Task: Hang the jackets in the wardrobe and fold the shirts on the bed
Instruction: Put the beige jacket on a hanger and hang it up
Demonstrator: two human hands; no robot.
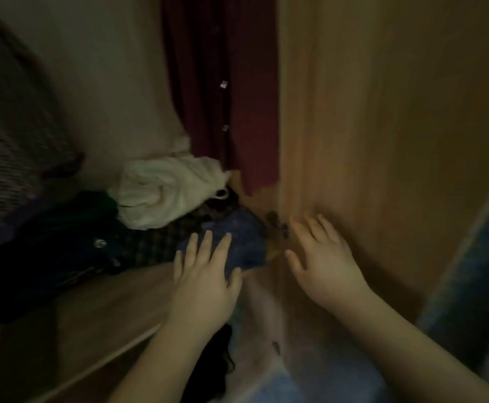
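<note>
A heap of clothes lies at the bottom of the wardrobe: a crumpled white garment, a dark garment with buttons, a checked shirt and a blue garment. A dark red garment hangs above them. My left hand hovers over the blue garment with fingers straight and spread, holding nothing. My right hand is spread flat by the wooden wardrobe panel, also holding nothing. The picture is dim and blurred.
A pale wardrobe wall stands at the back left. A wooden ledge runs along the front of the heap. A patterned fabric shows at the far left, and something bluish at the right edge.
</note>
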